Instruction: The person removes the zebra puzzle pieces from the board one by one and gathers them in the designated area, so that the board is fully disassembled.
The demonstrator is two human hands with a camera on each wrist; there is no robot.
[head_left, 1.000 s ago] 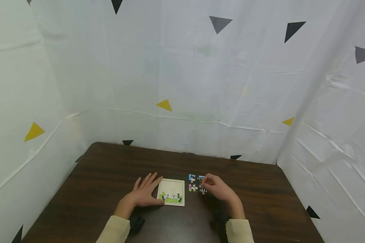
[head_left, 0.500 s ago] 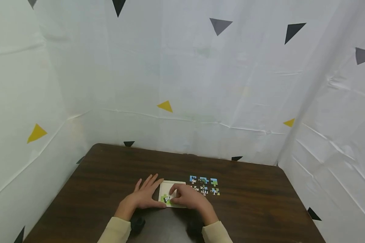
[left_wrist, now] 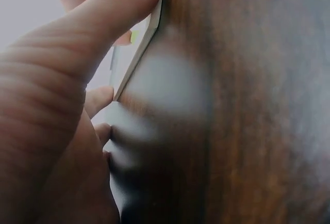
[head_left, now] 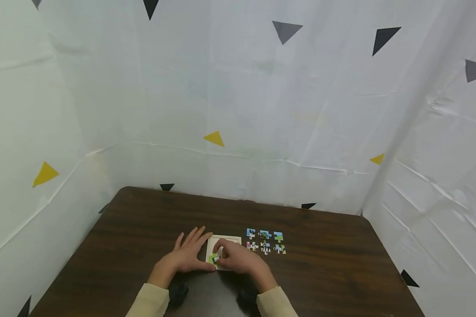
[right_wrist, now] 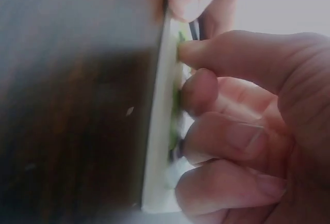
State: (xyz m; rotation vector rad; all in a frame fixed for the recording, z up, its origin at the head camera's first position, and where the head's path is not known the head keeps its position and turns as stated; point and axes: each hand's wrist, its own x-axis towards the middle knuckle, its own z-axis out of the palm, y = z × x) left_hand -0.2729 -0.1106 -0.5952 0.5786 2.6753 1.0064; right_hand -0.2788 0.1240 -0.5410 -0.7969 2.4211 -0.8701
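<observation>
A square, pale wooden puzzle tray [head_left: 233, 238] lies on the table, with green, black and white puzzle pieces [head_left: 214, 259] along its near side. My left hand [head_left: 187, 256] rests at the tray's left side, thumb at the near corner and straight, spread fingers reaching the far corner. Over the tray is my right hand [head_left: 238, 257], its fingers curled. In the right wrist view, the thumb tip [right_wrist: 192, 53] touches a green part of the pieces, and the index fingertip sits close beside it. I cannot tell whether they pinch a piece or only press it. The right hand hides much of the row.
Several loose puzzle pieces [head_left: 265, 248] lie in two rows to the right of the tray. The dark wooden table [head_left: 333, 259] meets white sheets [head_left: 238, 110] with coloured triangles at the back and sides.
My right hand has moved left from the loose pieces to the tray, then slightly further left along the near row. Loose pieces it covered now show. My left hand stays at the tray.
</observation>
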